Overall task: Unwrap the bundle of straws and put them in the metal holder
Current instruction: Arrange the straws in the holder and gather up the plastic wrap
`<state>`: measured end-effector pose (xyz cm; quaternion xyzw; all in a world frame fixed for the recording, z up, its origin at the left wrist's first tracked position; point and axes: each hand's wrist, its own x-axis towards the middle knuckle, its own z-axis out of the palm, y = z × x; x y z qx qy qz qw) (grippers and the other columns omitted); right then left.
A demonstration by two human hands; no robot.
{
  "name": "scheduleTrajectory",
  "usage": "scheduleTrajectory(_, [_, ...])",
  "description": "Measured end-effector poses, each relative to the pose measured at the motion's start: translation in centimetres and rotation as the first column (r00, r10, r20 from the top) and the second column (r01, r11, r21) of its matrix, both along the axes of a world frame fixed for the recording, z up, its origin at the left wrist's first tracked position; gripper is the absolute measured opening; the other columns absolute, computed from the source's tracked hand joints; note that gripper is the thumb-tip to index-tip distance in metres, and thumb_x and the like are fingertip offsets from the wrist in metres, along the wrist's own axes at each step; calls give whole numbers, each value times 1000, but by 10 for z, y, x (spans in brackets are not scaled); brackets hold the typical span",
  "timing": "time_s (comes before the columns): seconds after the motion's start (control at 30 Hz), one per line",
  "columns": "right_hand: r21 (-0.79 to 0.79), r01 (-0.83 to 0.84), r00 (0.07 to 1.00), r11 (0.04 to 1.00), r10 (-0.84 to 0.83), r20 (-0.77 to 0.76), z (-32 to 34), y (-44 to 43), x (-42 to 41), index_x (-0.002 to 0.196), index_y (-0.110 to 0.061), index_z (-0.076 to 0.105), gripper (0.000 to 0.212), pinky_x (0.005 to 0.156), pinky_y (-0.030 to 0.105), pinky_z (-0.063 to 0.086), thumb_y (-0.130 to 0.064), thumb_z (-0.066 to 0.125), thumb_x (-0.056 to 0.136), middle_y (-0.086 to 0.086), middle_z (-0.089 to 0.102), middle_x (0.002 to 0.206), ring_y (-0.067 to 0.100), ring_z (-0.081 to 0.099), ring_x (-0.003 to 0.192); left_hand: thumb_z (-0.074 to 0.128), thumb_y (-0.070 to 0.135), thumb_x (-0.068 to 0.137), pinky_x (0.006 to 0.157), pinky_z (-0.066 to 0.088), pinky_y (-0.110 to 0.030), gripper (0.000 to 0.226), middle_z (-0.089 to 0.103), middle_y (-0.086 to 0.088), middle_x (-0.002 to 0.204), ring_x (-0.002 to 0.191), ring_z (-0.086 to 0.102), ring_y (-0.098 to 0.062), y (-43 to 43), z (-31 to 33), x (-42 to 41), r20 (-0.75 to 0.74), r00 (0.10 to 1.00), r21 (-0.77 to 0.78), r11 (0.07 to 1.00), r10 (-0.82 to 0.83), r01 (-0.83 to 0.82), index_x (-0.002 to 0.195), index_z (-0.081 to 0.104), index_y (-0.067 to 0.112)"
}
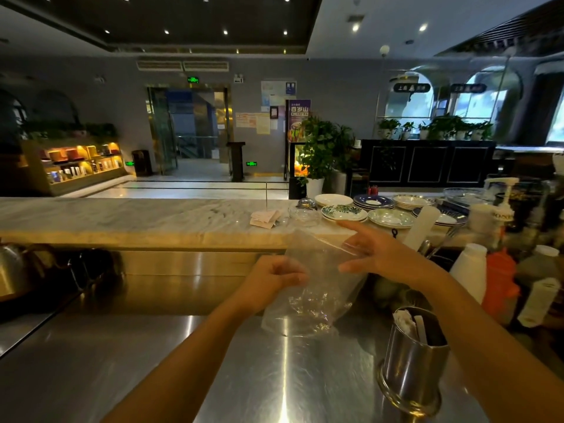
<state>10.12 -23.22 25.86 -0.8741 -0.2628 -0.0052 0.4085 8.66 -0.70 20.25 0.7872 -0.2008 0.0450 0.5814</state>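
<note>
Left hand (271, 280) pinched the clear wrapper (317, 288); right hand (378, 257), fingers spread, touched its top, holder (412, 355) nearby.

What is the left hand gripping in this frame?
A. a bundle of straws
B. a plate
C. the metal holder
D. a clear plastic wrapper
D: the left hand is closed on the clear plastic wrapper, which looks empty; the metal holder stands apart, untouched.

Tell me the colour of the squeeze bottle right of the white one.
Orange bottle, seen in the head view beside the white bottle.
</note>
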Motion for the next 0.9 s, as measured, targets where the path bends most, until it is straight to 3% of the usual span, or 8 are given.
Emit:
scheduleTrajectory(0.13, [321,83,985,943,-30,-168,-22,-6,-1,135,-34,31,96,84,26,44,-40,75,51,-4,62,109,13,58,103,62,9,81,66,54,-22,9,73,-3,81,77,68,-18,7,-5,4,-57,997,-252,966,45,-58,86,69,10])
scheduleTrajectory(0.2, [365,75,978,928,3,-210,-34,2,-3,137,-38,24,103,84,27,45,-41,78,49,-7,61,110,9,57,103,62,12,82,63,54,-23,10,74,0,76,73,68,-17,6,-10,4,-96,994,-313,946,60,-88,82,71,16])
scheduleTrajectory(0.3, [400,110,970,910,-11,-242,-55,15,-4,138,-39,19,107,91,40,49,-40,79,50,-2,59,118,18,57,108,66,19,78,65,54,-30,7,73,1,73,74,68,-19,3,-19,4,-169,981,-352,924,97,-152,75,72,22])
scheduleTrajectory(0.4, [460,148,966,876,-28,-259,-76,26,-7,135,-31,28,90,74,32,56,-26,76,60,4,64,111,18,66,95,68,17,74,59,53,-26,8,74,-3,77,75,69,-19,6,-31,4,-234,966,-406,891,113,-203,81,70,14])
scheduleTrajectory(0.53, [494,222,958,841,-94,-271,-103,39,-6,122,-30,37,63,63,37,59,2,65,76,15,62,99,22,66,74,68,11,77,50,51,-23,24,70,0,84,70,68,-14,13,-51,5,-345,910,-346,871,228,-350,99,58,9])
scheduleTrajectory(0.7, [447,310,936,839,-187,-299,-140,56,-5,91,-21,49,30,45,21,50,8,54,82,15,58,87,14,58,58,69,-1,74,51,52,-30,59,59,-15,102,75,64,-26,24,-90,-1,-438,851,-232,879,289,-417,116,34,22])
scheduleTrajectory(0.8, [359,351,910,865,-224,-349,-169,63,-3,82,-6,55,15,44,17,47,8,51,84,8,56,77,8,55,53,62,-8,75,54,50,-27,52,57,-12,94,73,59,-22,26,-117,-11,-417,852,-149,901,316,-407,111,39,22])
scheduleTrajectory(0.9, [297,375,881,878,-237,-410,-195,69,-4,90,-1,59,11,50,19,47,4,52,84,6,58,76,10,56,58,58,-6,78,62,49,-29,33,56,-12,96,74,55,-20,27,-139,-19,-419,839,-52,914,346,-403,95,50,22])
